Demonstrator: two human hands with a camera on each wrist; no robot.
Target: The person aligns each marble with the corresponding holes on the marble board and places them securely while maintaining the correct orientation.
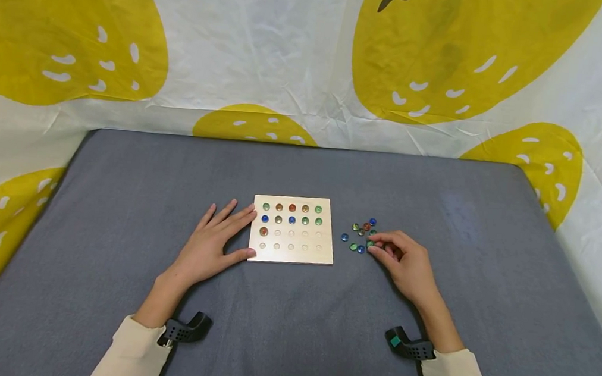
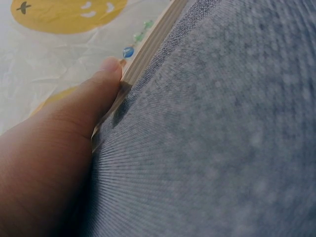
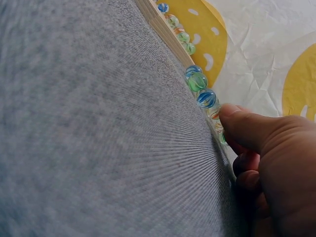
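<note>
A pale wooden board with rows of round hollows lies on the cloth. Glass marbles fill its two far rows, and one reddish marble sits at the left of the third row. My left hand is spread beside the board, fingertips and thumb at its left edge; the left wrist view shows the thumb against the wooden side. To the right of the board, my right hand pinches a green marble between thumb and forefinger, low among the loose marbles. Its other fingers are curled in.
Several loose marbles in blue, green and reddish tones lie around the right fingertips, including a blue marble nearest the board. Grey cloth covers the table. Behind it hangs a white curtain with yellow fruit shapes.
</note>
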